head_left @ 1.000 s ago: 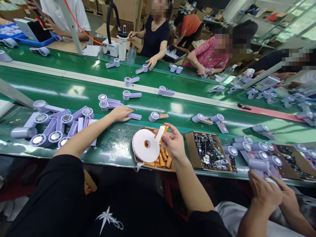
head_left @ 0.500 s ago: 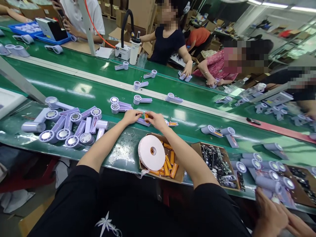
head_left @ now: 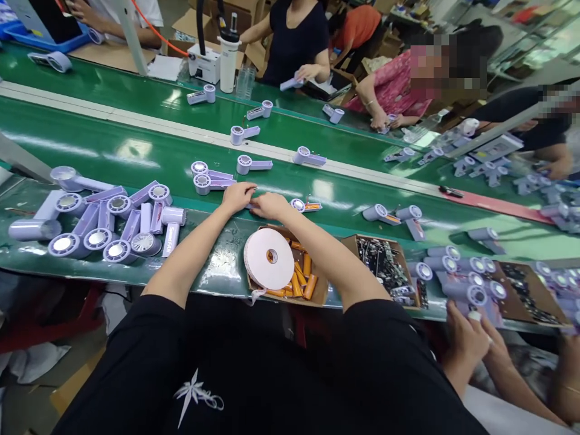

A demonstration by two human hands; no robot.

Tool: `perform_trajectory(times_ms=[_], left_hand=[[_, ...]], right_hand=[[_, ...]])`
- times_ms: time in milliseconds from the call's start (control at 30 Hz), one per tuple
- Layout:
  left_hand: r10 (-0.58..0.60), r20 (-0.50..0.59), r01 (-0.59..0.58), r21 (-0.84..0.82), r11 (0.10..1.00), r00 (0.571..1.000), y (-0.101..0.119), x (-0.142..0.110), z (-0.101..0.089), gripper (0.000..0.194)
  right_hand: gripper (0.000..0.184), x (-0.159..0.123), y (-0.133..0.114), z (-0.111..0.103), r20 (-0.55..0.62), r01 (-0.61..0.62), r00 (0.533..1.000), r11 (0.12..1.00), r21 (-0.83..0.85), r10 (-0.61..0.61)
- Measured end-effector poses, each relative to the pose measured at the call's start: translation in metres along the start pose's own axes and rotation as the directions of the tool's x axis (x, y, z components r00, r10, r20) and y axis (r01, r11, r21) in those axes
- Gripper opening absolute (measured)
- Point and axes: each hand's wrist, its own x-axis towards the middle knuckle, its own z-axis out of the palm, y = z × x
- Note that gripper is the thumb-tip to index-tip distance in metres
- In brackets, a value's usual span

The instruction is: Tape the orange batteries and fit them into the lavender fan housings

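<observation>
My left hand (head_left: pixel 238 197) is closed at the near edge of the green belt, its fingers on a light purple handheld fan (head_left: pixel 249 206). Only a sliver of that fan shows between my hands. Beside it my right hand (head_left: pixel 270 205) bends down with closed fingers, almost touching the left; what lies under its fingers is hidden. Below my right wrist, a cardboard box (head_left: pixel 322 296) holds several orange batteries (head_left: pixel 299 277). A white roll of tape (head_left: pixel 258 257) lies on the box's left part.
Several purple fans are piled on the left (head_left: pixel 97 238). More fans lie along the belt (head_left: pixel 149 163). To the right stands a box of circuit boards (head_left: pixel 385 260), then another fan pile (head_left: pixel 471 275) by a co-worker's hands (head_left: pixel 471 338). People work across the belt.
My right hand has come down and closer to my left; the orange battery seen in its fingers is now out of sight. The view has shifted. Across the belt, a person has lifted a fan.
</observation>
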Motion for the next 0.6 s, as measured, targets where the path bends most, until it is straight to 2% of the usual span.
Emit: perform_trajectory(times_ms=[67, 100, 167, 233, 300, 333, 367, 400, 433, 467, 500, 533, 600], left_hand=[[0.009, -0.01, -0.009, 0.011, 1.0, 1.0, 0.003, 0.003, 0.0, 0.04], [0.015, -0.017, -0.015, 0.016, 1.0, 1.0, 0.006, 0.005, -0.001, 0.041], [0.034, -0.027, -0.033, 0.023, 0.999, 0.999, 0.012, 0.01, -0.004, 0.044], [0.055, -0.03, -0.054, 0.029, 0.998, 0.998, 0.022, 0.007, -0.01, 0.045], [0.123, -0.05, -0.121, 0.044, 0.992, 0.991, 0.035, -0.011, -0.017, 0.045], [0.208, -0.03, -0.207, 0.054, 0.977, 0.978, 0.042, -0.028, -0.022, 0.047], [0.316, 0.013, -0.316, 0.062, 0.947, 0.949, 0.048, -0.048, -0.026, 0.052], [0.451, 0.114, -0.458, 0.052, 0.887, 0.885, 0.053, -0.07, -0.031, 0.058], [0.563, 0.257, -0.587, 0.022, 0.809, 0.785, 0.057, -0.093, -0.037, 0.065], [0.607, 0.377, -0.657, 0.004, 0.754, 0.699, 0.061, -0.114, -0.042, 0.069], [0.611, 0.478, -0.693, -0.005, 0.72, 0.631, 0.064, -0.131, -0.048, 0.072], [0.588, 0.551, -0.707, 0.003, 0.708, 0.591, 0.065, -0.145, -0.053, 0.075], [0.541, 0.617, -0.711, 0.042, 0.702, 0.571, 0.066, -0.16, -0.063, 0.077]], right_hand=[[0.038, -0.006, 0.004, -0.008, 0.006, 0.027, 1.0, 0.998, 0.059, -0.028], [0.036, -0.014, 0.007, -0.012, -0.044, 0.034, 0.999, 0.992, 0.121, -0.029], [0.036, -0.041, 0.011, -0.017, -0.242, 0.044, 0.97, 0.951, 0.305, 0.033], [0.036, -0.084, 0.012, -0.016, -0.415, 0.093, 0.899, 0.869, 0.487, 0.136], [0.033, -0.14, 0.008, -0.006, -0.461, 0.15, 0.869, 0.794, 0.589, 0.177], [0.03, -0.17, 0.004, 0.003, -0.456, 0.169, 0.871, 0.761, 0.626, 0.182], [0.028, -0.2, -0.001, 0.013, -0.445, 0.174, 0.873, 0.725, 0.666, 0.199], [0.027, -0.228, -0.006, 0.023, -0.424, 0.167, 0.876, 0.679, 0.715, 0.231], [0.027, -0.253, -0.011, 0.034, -0.394, 0.156, 0.88, 0.623, 0.766, 0.264], [0.028, -0.273, -0.017, 0.044, -0.368, 0.141, 0.879, 0.572, 0.808, 0.303], [0.029, -0.289, -0.022, 0.053, -0.347, 0.129, 0.875, 0.529, 0.839, 0.338], [0.03, -0.3, -0.027, 0.059, -0.339, 0.121, 0.864, 0.501, 0.857, 0.371], [0.032, -0.309, -0.035, 0.067, -0.353, 0.121, 0.826, 0.474, 0.872, 0.44]])
